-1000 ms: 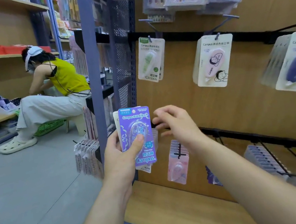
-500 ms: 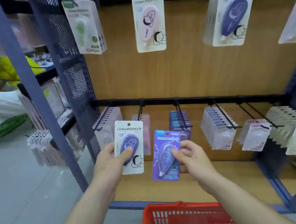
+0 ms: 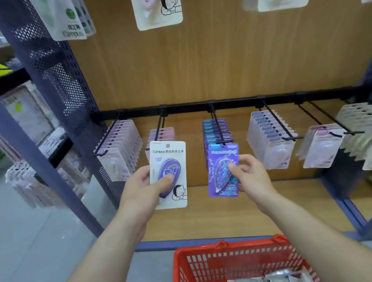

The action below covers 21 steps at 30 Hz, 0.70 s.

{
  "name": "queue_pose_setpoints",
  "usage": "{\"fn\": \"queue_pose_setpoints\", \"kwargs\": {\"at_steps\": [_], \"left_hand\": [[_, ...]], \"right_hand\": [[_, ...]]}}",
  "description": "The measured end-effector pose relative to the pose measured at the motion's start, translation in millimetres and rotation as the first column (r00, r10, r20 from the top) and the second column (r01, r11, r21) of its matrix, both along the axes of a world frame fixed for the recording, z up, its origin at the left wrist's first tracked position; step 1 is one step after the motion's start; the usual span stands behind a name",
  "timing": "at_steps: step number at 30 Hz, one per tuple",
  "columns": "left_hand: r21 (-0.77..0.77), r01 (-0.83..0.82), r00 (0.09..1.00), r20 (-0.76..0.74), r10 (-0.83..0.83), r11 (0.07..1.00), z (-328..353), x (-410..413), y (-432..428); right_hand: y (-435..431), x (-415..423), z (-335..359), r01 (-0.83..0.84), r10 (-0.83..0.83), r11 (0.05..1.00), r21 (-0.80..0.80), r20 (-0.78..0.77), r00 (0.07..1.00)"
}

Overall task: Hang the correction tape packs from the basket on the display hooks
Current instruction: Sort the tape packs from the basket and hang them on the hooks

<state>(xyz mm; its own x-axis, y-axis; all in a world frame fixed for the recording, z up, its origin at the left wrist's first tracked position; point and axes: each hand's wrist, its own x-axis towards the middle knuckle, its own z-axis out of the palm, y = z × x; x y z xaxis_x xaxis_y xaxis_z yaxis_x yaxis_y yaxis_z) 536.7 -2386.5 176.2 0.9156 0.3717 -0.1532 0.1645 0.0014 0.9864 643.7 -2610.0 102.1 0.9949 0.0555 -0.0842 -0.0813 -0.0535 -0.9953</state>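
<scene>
Right hand (image 3: 253,177): fingers (image 3: 233,166) pinch upright purple card correction tape pack (image 3: 222,171), top edge at black wire hook (image 3: 216,127) tip.
Left hand (image 3: 139,193): grips upright white card correction tape pack (image 3: 168,168), nearer next hook leftward.

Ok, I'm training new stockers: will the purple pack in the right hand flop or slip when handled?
Probably stiff: the purple pack stands flat though the right hand pinches only one side. Likely light, held by fingertips. Its glossy front may be slippery.
</scene>
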Motion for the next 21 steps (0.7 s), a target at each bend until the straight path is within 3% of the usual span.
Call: {"fn": "queue_pose_setpoints", "kwargs": {"at_steps": [6,11,15,21], "left_hand": [[0.022,0.029,0.999,-0.02,-0.028,0.999,-7.3,9.7,-2.5],[0.04,0.06,0.998,-0.027,-0.059,0.997,-7.2,10.2,-7.2],[0.07,0.084,0.996,-0.027,-0.082,0.994,-2.9,8.2,-16.4],[0.098,0.147,0.989,-0.008,-0.147,0.984,13.4,6.9,-52.5]], "right_hand": [[1.7,3.0,1.2,0.008,-0.008,1.0,0.0,0.026,1.0],[3.6,27.2,-3.9,0.039,-0.059,0.977,-0.211,-0.089,0.994],[-12.0,24.8,10.8,-0.053,0.027,0.785,-0.618,-0.051,0.998],[-68.3,-8.3,58.3,-0.158,0.24,0.615,-0.772,-0.007,0.971]]}}
